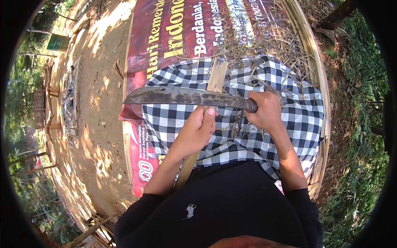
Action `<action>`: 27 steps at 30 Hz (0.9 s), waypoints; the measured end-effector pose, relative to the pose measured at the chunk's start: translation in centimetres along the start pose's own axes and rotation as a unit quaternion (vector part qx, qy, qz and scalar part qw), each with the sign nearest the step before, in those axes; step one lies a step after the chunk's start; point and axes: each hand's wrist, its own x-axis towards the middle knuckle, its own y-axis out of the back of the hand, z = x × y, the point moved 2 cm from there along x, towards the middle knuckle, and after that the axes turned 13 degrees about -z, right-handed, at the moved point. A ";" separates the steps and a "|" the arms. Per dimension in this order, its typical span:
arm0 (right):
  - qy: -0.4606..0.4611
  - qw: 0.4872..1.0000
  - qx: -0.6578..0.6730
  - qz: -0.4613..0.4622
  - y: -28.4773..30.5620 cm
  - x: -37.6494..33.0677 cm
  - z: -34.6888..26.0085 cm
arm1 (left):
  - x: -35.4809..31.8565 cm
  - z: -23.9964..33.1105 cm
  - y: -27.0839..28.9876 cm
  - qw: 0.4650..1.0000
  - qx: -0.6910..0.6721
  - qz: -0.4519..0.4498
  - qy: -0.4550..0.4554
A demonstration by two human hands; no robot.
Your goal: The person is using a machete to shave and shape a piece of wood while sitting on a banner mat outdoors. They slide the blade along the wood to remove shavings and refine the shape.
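You sit outdoors at a low platform covered by a red printed banner [142, 53], a black-and-white checkered cloth [173, 124] spread under the machete [182, 97]. Your right hand [266, 108] is wrapped around the machete's handle, at its right end. Your left hand [198, 129], just on your side of the machete, pinches the bamboo strip [218, 76], which passes beneath the blade, from your torso to beyond it. Thin shavings [285, 45] litter the area beyond the machete; bare ground [99, 124] lies left of it. You seem to be shaving the strip down. The next stroke likely calls for a firm left grip, a shallow blade angle and that thumb clear of the machete's edge; whether the edge bites now, I can't tell.
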 end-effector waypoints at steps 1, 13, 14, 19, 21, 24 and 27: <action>-0.009 1.000 0.003 -0.010 0.0 0.2 -0.2 | 0.1 -0.1 0.0 1.000 0.022 0.008 -0.011; -0.293 0.955 -0.029 -0.024 1.1 0.5 12.5 | -2.6 0.1 0.0 0.996 0.060 0.062 -0.028; -0.340 0.935 -0.092 0.040 2.4 0.3 13.7 | -2.8 -0.3 -0.1 0.997 0.045 0.053 -0.028; -0.227 0.969 0.080 0.065 2.5 -0.8 7.7 | -1.2 -1.1 -0.1 1.000 -0.012 0.009 0.002; -0.124 0.987 0.073 0.073 1.7 -0.7 3.4 | -1.0 -0.5 -0.5 1.000 -0.017 -0.011 0.016; -0.036 0.998 -0.018 0.043 1.0 0.1 1.0 | -0.7 -0.4 -1.2 0.999 0.036 -0.020 -0.012; -0.044 0.997 -0.059 0.011 1.3 1.3 1.0 | -0.9 -0.8 -0.8 0.993 0.105 0.004 -0.050</action>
